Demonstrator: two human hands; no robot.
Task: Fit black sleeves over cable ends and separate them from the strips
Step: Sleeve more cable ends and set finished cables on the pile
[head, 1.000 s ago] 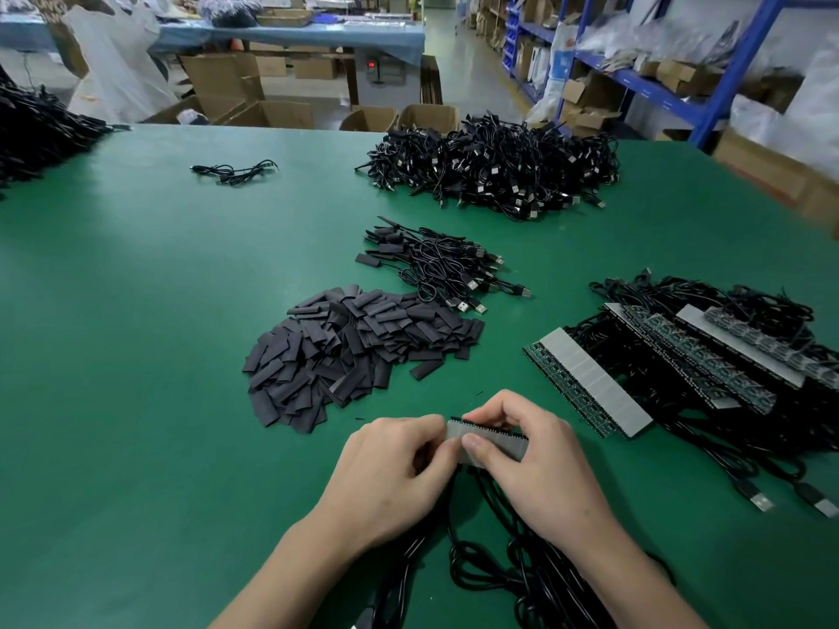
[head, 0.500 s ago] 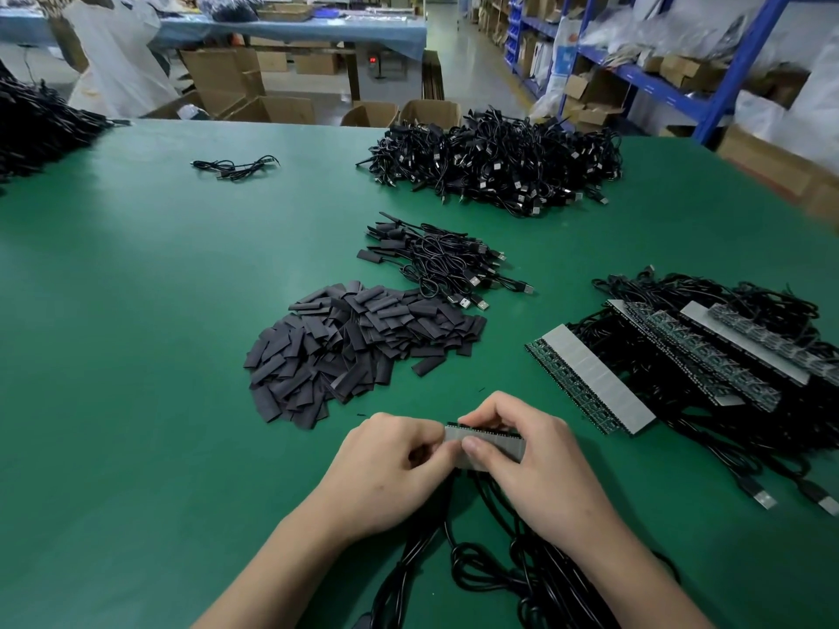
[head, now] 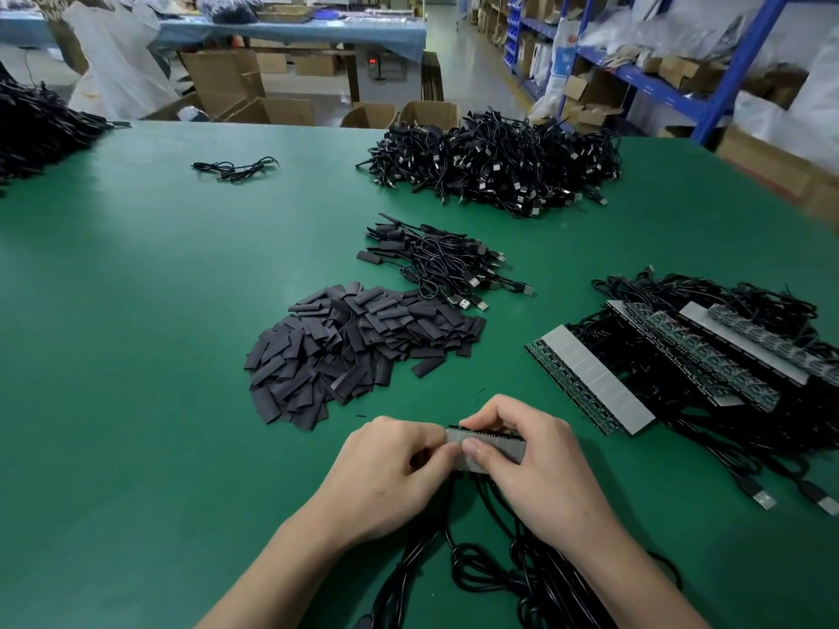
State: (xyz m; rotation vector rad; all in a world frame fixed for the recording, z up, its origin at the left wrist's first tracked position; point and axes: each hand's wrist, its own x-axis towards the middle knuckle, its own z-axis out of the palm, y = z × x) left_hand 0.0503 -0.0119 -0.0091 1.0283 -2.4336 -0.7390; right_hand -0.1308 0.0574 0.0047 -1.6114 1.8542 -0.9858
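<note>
Green matte table [head: 136, 356] laid out in zones, likely for reach: big tangled heap of thin black cables [head: 495, 163] far back, strips still to do [head: 590, 379] stacked right with cables trailing, flat matte-black sleeves [head: 358, 351] piled centre, small sleeved bundle [head: 445, 261] just behind. Strip in work [head: 492, 447], stiff, grey-faced with a dark toothed top edge, pinched in right hand [head: 535, 469]. Left hand [head: 395, 465] closed at its left end, probably on a sleeve; contents hidden.
</note>
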